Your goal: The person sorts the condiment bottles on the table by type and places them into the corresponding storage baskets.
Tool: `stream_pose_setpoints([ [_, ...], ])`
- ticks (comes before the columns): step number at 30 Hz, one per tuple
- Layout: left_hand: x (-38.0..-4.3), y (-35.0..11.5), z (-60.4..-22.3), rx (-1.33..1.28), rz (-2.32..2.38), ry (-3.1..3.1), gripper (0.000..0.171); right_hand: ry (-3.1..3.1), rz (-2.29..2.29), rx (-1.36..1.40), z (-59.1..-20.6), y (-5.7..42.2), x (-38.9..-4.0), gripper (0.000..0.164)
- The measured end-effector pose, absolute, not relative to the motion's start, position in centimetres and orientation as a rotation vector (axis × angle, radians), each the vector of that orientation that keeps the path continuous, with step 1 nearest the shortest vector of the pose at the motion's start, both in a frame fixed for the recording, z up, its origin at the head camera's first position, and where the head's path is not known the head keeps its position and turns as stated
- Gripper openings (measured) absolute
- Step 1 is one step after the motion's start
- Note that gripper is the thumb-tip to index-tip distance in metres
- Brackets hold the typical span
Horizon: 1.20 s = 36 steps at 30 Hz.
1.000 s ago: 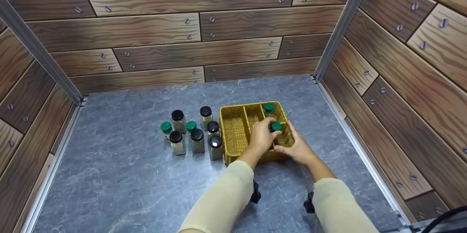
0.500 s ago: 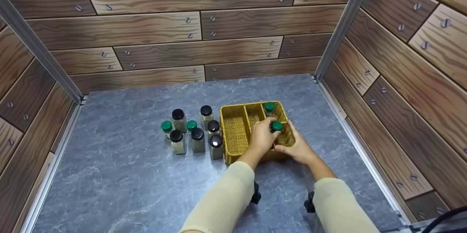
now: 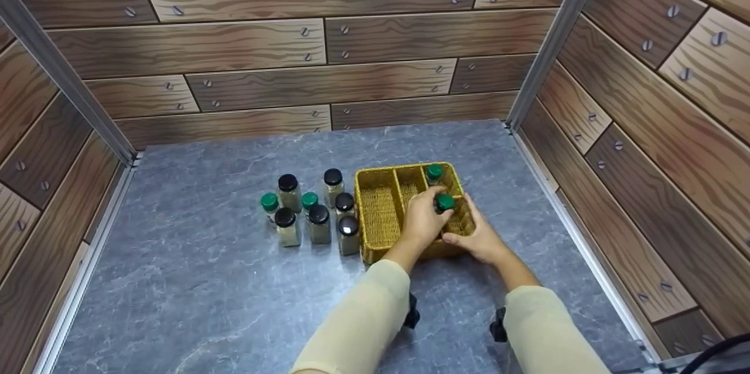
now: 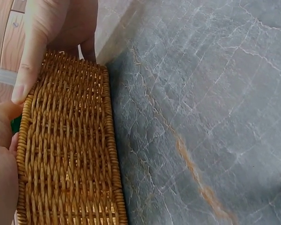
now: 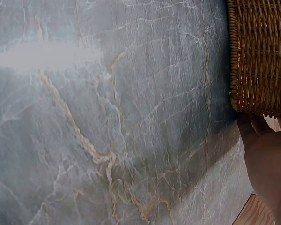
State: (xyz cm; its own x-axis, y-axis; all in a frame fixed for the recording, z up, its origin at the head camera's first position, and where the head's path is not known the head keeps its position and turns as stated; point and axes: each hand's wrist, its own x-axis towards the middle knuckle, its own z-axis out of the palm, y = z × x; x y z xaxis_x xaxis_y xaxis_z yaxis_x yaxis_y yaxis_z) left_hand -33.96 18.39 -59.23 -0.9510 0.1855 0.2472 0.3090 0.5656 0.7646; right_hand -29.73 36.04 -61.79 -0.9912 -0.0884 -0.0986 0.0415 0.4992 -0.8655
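Note:
A yellow-brown wicker basket (image 3: 378,216) with several compartments stands right of centre in the head view. My left hand (image 3: 423,218) reaches over it and holds a green-capped spice jar (image 3: 445,202) upright by its top in the front right compartment; the jar's lower part is hidden. My right hand (image 3: 483,239) grips the basket's front right corner, thumb at the front rim and fingers along the outer right side. In the left wrist view, the right thumb lies on the rim beside the left fingers. A second green-capped jar (image 3: 434,172) stands in the back right compartment.
Left of the basket stands a cluster of glass jars, several with black lids (image 3: 319,214) and two with green lids (image 3: 269,201). Wood-print walls (image 3: 246,40) enclose the grey marbled tabletop (image 3: 193,280) at the back and sides. A black cable (image 3: 712,350) shows at lower right.
Both hands, the jar and the basket keep their places. Only the head view has shifted slightly.

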Motion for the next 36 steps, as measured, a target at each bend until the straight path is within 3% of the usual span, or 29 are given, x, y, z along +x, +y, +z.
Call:
stream_pose_setpoints([
  [21,-32.0,16.9,-57.9,-0.544,-1.523,-2.362,0.044,2.564,-1.586,-0.090,-61.9,36.2,-29.9,0.125],
  [36,-29.0,12.3,-56.0,-0.575,-1.532,-2.218,0.039,2.630,-1.417,-0.018,-61.8,36.1,-30.1,0.128],
])
